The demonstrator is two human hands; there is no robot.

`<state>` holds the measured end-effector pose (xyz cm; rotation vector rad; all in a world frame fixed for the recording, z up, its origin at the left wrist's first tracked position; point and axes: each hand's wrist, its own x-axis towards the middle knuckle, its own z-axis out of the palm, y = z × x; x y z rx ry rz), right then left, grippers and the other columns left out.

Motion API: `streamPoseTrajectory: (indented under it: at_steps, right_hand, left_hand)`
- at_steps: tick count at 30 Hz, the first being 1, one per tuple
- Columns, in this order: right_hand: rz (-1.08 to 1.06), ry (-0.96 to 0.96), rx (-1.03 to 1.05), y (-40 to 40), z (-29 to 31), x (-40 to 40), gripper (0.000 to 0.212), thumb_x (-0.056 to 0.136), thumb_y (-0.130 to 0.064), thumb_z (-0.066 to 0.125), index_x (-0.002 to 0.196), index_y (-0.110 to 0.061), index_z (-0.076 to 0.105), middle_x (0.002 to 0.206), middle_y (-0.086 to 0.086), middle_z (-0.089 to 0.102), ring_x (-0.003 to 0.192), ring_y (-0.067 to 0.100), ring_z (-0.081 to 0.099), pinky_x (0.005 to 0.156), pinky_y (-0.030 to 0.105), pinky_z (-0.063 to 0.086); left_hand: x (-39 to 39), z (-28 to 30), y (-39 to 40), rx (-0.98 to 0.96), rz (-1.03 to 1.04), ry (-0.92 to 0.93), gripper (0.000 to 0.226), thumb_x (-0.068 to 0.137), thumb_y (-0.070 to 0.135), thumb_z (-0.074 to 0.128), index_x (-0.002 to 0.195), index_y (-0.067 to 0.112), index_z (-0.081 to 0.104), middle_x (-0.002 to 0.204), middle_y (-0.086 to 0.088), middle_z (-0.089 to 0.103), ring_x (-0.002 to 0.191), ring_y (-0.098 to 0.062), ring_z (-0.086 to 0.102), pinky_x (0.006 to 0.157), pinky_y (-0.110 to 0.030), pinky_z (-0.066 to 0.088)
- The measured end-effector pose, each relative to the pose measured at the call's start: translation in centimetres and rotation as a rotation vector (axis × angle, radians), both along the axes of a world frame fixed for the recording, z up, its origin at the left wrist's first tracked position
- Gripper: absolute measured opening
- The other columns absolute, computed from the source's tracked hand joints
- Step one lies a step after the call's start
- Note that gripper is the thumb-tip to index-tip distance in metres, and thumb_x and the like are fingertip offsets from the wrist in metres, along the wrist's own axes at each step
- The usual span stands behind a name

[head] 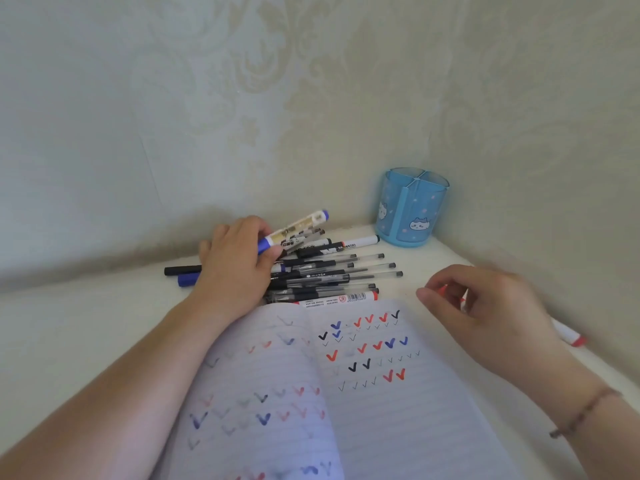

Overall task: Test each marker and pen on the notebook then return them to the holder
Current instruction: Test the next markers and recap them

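- Nearest camera: open lined paper notebook (346, 393) at 6 o'clock, both pages already carrying many red, blue and black tick marks. Whether those ticks cover this whole pile, can't tell.
- Left hand (235, 261) at 10 o'clock from the notebook, on the pile, fingers and thumb curled round a white-barrelled blue-capped marker (294, 230); its cap end points toward 2 o'clock and sits above the rest. Cap looks on, so I judge this one not yet tested.
- Right hand (485, 306) at 3 o'clock, above the table, fingers loosely curled. Something red shows behind the fingertips, blurred; can't tell if it is pinched or just lying under the hand.
- White marker with red end (568, 336) lies on the table under and beyond the right hand, toward 4 o'clock.
- Pile of clear-barrelled black gel pens and markers (332, 275) at 12 o'clock, touching the notebook's top edge; a red-labelled white marker (343, 299) lies right along that edge.
- Blue translucent plastic pen holder with cat print, divided in compartments (412, 209), at 1 o'clock in the wall corner, just beyond the pile. No pen visible in it.
- Judgement: return step not started, every pen visible is out of the holder. Most of the task remains.
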<state>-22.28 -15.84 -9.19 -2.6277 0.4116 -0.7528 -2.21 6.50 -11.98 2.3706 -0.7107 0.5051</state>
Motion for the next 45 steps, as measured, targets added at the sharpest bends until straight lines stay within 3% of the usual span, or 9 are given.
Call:
streamPoseTrajectory:
  at_steps: [3, 7, 14, 19, 22, 34, 38, 41, 45]
  right_hand:
    - [0.125, -0.05, 0.132, 0.2, -0.1, 0.0, 0.037, 0.071, -0.075, 0.055, 0.086, -0.042, 0.061, 0.071, -0.014, 0.062, 0.061, 0.013, 0.053, 0.055, 0.033, 0.048]
    - [0.34, -0.071, 0.259, 1.3, 0.2, 0.0, 0.056, 0.06, -0.083, 0.059, 0.099, -0.046, 0.042, 0.073, -0.012, 0.064, 0.054, 0.011, 0.051, 0.05, 0.02, 0.04]
    - [0.71, -0.28, 0.521, 3.6, 0.2, -0.8, 0.025, 0.079, -0.035, 0.074, 0.085, -0.018, 0.056, 0.067, -0.001, 0.067, 0.051, 0.018, 0.057, 0.049, 0.018, 0.044]
    - [0.748, -0.275, 0.626, 4.4, -0.1, -1.1, 0.019, 0.077, -0.026, 0.078, 0.079, -0.021, 0.059, 0.067, -0.014, 0.067, 0.051, 0.002, 0.058, 0.052, 0.013, 0.045]
    - [0.726, -0.285, 0.543, 4.4, 0.0, -1.2, 0.021, 0.08, -0.037, 0.072, 0.075, -0.024, 0.057, 0.064, -0.011, 0.063, 0.049, 0.005, 0.052, 0.048, 0.016, 0.041]
    - [0.792, -0.22, 0.09, 3.9, 1.0, -1.4, 0.02, 0.082, -0.019, 0.074, 0.072, -0.009, 0.06, 0.062, -0.009, 0.052, 0.051, -0.006, 0.037, 0.052, 0.006, 0.029]
    - [0.738, -0.29, 0.604, 3.0, 1.3, -1.4, 0.016, 0.073, -0.029, 0.08, 0.075, -0.023, 0.065, 0.057, -0.009, 0.06, 0.044, 0.006, 0.046, 0.047, 0.015, 0.037]
    - [0.688, -0.298, 0.978, 0.7, 1.9, -0.9, 0.034, 0.055, -0.037, 0.091, 0.078, -0.018, 0.075, 0.053, 0.007, 0.057, 0.042, 0.019, 0.045, 0.045, 0.022, 0.039]
    - [0.49, -0.178, 1.028, -0.5, 1.6, -0.2, 0.037, 0.045, -0.027, 0.093, 0.062, -0.016, 0.062, 0.048, 0.003, 0.046, 0.041, 0.016, 0.036, 0.044, 0.023, 0.026]
  left_hand:
    - [-1.9, 1.8, 0.1, -0.125, -0.309, -0.07, 0.018, 0.096, 0.038, 0.047, 0.107, 0.026, 0.054, 0.088, 0.018, 0.05, 0.089, -0.012, 0.043, 0.079, -0.031, 0.036]
    - [-5.2, 2.7, -0.6, 0.072, -0.691, -0.148, 0.018, 0.097, 0.037, 0.044, 0.108, 0.027, 0.054, 0.092, 0.018, 0.053, 0.084, 0.001, 0.047, 0.079, -0.01, 0.035]
    - [-7.9, 2.3, -1.3, 0.135, -0.877, -0.054, 0.032, 0.1, 0.043, 0.042, 0.119, 0.021, 0.056, 0.097, 0.016, 0.053, 0.087, 0.002, 0.05, 0.076, -0.008, 0.037]
    - [-8.4, 2.5, -1.2, 0.107, -0.897, -0.079, 0.031, 0.098, 0.044, 0.049, 0.103, 0.017, 0.064, 0.065, 0.013, 0.049, 0.055, -0.004, 0.045, 0.05, -0.019, 0.037]
    - [-8.5, 2.6, -1.0, 0.067, -0.954, 0.025, 0.026, 0.095, 0.038, 0.057, 0.105, 0.017, 0.067, 0.055, 0.014, 0.039, 0.046, -0.001, 0.038, 0.046, -0.013, 0.029]
    - [-8.4, 2.2, -0.9, 0.056, -1.029, 0.324, 0.025, 0.087, 0.042, 0.069, 0.109, 0.03, 0.069, 0.054, 0.007, 0.049, 0.047, -0.012, 0.039, 0.047, -0.02, 0.029]
    - [-7.7, 2.2, -0.4, -0.005, -0.881, 0.341, 0.051, 0.069, 0.063, 0.071, 0.115, 0.048, 0.055, 0.057, 0.009, 0.043, 0.047, -0.007, 0.035, 0.05, -0.013, 0.029]
    - [-6.8, 2.0, 0.0, -0.077, -0.814, 0.289, 0.037, 0.083, 0.057, 0.054, 0.117, 0.045, 0.046, 0.064, 0.002, 0.044, 0.057, -0.012, 0.037, 0.055, -0.027, 0.033]
    - [-6.3, 1.2, -0.3, -0.144, -0.759, 0.256, 0.023, 0.096, 0.042, 0.034, 0.118, 0.042, 0.04, 0.08, -0.003, 0.051, 0.073, -0.027, 0.047, 0.071, -0.046, 0.043]
